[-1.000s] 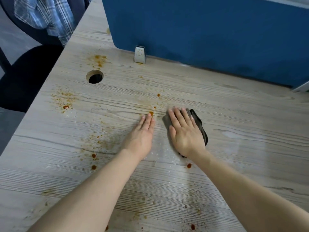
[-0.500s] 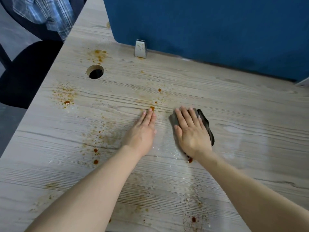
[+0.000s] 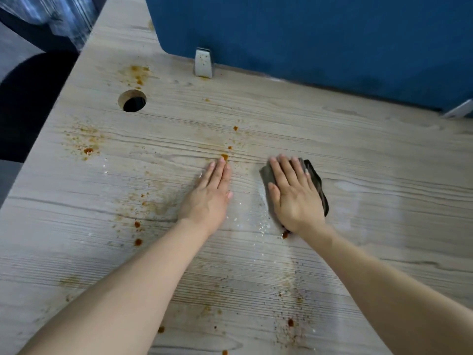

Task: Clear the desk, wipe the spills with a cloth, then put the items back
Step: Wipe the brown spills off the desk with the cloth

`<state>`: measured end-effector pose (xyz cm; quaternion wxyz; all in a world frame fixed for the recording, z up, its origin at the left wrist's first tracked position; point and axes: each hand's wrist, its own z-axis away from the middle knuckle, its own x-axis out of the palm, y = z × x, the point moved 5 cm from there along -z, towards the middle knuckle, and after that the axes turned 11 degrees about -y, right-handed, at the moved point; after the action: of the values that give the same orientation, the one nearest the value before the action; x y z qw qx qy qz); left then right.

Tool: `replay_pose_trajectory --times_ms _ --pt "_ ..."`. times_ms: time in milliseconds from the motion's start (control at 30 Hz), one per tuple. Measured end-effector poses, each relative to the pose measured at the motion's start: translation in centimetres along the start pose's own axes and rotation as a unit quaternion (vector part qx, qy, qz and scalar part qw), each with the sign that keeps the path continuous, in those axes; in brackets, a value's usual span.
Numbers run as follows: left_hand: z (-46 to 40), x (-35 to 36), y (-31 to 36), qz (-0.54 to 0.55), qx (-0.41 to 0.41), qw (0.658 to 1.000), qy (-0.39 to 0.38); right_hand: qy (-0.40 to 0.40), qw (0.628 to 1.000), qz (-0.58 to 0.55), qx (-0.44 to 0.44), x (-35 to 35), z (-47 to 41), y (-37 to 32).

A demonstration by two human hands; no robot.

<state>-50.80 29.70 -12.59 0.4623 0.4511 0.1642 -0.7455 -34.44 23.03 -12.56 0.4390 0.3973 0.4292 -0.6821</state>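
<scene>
pressing cloth [image 3: 316,180] flat beneath right grip [image 3: 294,198]

One head view only, looking forward and steeply down from above the forearms, close over the desk [image 3: 358,155]. Both hands sit mid-frame, the left hand [image 3: 208,198] just beside the right hand [image 3: 297,198]; beyond the fingertips a blue panel [image 3: 320,34] closes the view, far-left corner blurred, perhaps cloth.

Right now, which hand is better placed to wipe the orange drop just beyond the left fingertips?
Right. The right hand already presses the cloth flat, a short slide from the orange drop. The left hand lies bare on the desk, nearer but clothless.
</scene>
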Motion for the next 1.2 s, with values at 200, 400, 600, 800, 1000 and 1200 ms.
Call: replay_pose_trajectory --times_ms 200,400,600,800,1000,1200 --pt "0.1 0.1 -0.1 -0.005 -0.002 1.000 -0.007 0.005 1.000 0.008 0.025 -1.5 -4.1 2.7" --pt "0.5 -0.3 0.2 -0.021 -0.002 1.000 -0.004 0.022 0.999 -0.010 0.049 -0.4 -1.0 1.3" --pt "0.4 -0.2 0.1 -0.009 0.005 1.000 -0.001 -0.012 1.000 0.003 0.012 0.5 1.6 0.6" --pt "0.3 0.0 0.0 -0.012 0.005 1.000 0.003 0.012 0.998 -0.013 0.060 -1.6 -3.0 3.6" --pt "0.4 0.1 -0.1 -0.020 0.004 1.000 0.006 0.022 0.996 -0.029 0.081 -0.7 -1.4 3.3" --pt "0.5 0.2 -0.2 -0.022 0.009 1.000 0.012 -0.008 0.997 -0.021 0.077 1.6 4.4 0.8"
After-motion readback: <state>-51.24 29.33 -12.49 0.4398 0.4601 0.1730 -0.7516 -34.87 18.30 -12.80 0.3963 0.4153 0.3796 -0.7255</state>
